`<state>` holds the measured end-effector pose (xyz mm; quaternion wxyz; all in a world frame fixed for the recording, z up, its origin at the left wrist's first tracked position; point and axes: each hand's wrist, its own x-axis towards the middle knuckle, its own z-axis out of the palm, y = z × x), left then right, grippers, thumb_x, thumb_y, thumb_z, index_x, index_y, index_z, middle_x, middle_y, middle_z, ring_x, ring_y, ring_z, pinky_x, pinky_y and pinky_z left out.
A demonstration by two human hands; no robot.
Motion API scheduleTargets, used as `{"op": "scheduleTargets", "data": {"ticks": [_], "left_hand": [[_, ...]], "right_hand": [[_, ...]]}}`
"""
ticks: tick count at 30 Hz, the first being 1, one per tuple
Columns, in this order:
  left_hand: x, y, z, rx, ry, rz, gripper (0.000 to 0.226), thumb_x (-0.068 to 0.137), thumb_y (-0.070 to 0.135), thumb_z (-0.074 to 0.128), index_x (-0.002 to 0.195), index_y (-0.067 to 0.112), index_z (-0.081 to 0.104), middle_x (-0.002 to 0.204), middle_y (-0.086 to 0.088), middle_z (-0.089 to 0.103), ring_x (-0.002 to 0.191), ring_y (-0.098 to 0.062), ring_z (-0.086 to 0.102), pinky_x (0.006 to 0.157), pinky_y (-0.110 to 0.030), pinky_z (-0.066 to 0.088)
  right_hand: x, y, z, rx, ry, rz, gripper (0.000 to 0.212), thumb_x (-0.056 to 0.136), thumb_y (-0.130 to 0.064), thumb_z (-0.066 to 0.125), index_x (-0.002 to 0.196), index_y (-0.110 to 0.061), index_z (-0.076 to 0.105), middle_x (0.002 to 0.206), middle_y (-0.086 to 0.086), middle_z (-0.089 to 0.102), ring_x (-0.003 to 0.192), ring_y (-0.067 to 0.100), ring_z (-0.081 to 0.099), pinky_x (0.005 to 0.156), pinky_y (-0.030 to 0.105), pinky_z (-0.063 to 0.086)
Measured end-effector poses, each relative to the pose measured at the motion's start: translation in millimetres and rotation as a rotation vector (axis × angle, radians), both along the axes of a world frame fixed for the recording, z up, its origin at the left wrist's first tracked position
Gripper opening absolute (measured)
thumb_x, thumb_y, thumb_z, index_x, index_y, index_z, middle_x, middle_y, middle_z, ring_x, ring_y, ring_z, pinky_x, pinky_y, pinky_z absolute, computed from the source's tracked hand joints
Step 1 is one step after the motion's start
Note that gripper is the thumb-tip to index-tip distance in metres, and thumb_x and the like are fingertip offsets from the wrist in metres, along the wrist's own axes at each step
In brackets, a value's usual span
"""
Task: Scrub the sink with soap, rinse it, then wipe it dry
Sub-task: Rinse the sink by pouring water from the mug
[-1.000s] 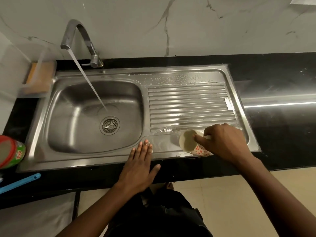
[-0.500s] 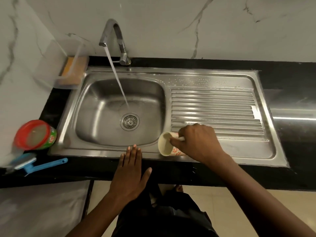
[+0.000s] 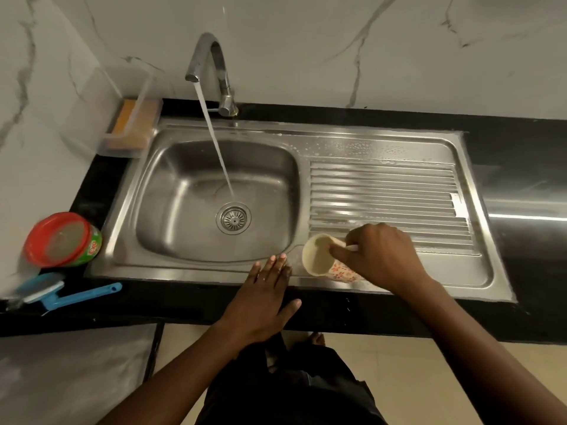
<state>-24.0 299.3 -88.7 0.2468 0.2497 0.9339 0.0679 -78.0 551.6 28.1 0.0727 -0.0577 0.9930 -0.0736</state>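
The steel sink (image 3: 171, 228) has a round drain (image 3: 233, 218) in its basin, and its ribbed drainboard (image 3: 383, 191) on the right is wet with suds. The tap (image 3: 211, 65) runs a stream of water into the basin. My right hand (image 3: 380, 256) grips a cream cup (image 3: 319, 259) with a flower pattern, tipped on its side over the sink's front rim, mouth toward the basin. My left hand (image 3: 260, 302) lies flat and open on the front edge of the counter, fingertips touching the sink rim just left of the cup.
A clear holder with an orange sponge (image 3: 130, 125) stands at the sink's back left. A red-lidded green tub (image 3: 61, 240) and a blue brush (image 3: 61, 294) lie on the black counter (image 3: 521, 271) at the left. Marble wall behind.
My right hand has carried the tipped cup leftward along the front rim, from the drainboard toward the basin. The left hand stays on the counter edge. Water keeps running.
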Motion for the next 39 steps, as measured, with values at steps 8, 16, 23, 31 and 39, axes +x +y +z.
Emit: {"op": "scheduleTargets", "data": {"ticks": [8,16,23,31,39], "left_hand": [[-6.8,55.1,4.8,0.036,-0.058,-0.183,0.083,0.106,0.068,0.015,0.166,0.019,-0.015,0.172,0.001,-0.029,0.156,-0.015,-0.031,0.131,-0.043,-0.013],[-14.2,122.6,2.7,0.058,-0.086,-0.353,0.083,0.106,0.067,0.018,0.167,0.020,-0.014,0.173,-0.002,-0.025,0.158,-0.019,-0.029,0.132,-0.048,-0.008],[-18.2,149.6,0.1,0.067,-0.057,-0.407,0.078,0.107,0.065,0.017,0.165,0.028,-0.018,0.172,0.000,-0.026,0.158,-0.018,-0.029,0.131,-0.047,-0.011],[-13.8,147.9,-0.3,0.035,-0.064,-0.330,0.080,0.106,0.068,0.012,0.164,0.023,-0.022,0.170,0.002,-0.033,0.155,-0.015,-0.034,0.132,-0.045,-0.009],[-16.6,168.9,-0.5,0.054,-0.078,-0.316,0.082,0.106,0.068,0.015,0.167,0.020,-0.012,0.171,-0.001,-0.030,0.156,-0.016,-0.034,0.131,-0.046,-0.010]], "right_hand": [[26.1,67.4,11.1,0.054,-0.005,-0.197,0.058,0.092,-0.066,0.057,0.051,-0.026,0.050,0.049,-0.009,0.050,0.048,0.007,0.049,0.048,0.024,0.027],[49.5,99.6,4.0,0.024,-0.033,-0.233,0.062,0.092,-0.068,0.054,0.051,-0.022,0.054,0.049,-0.005,0.054,0.046,0.012,0.055,0.048,0.024,0.039],[65.8,139.2,2.7,0.050,-0.027,-0.310,0.061,0.094,-0.070,0.050,0.056,-0.023,0.059,0.051,-0.007,0.057,0.047,0.007,0.055,0.049,0.023,0.047],[62.3,143.7,1.6,0.006,-0.010,-0.230,0.060,0.093,-0.076,0.043,0.067,-0.026,0.064,0.054,-0.011,0.054,0.049,0.002,0.053,0.050,0.020,0.042],[62.0,147.1,5.5,-0.014,-0.022,-0.194,0.063,0.090,-0.080,0.036,0.059,-0.027,0.052,0.053,-0.009,0.053,0.048,0.003,0.051,0.050,0.021,0.043]]}}
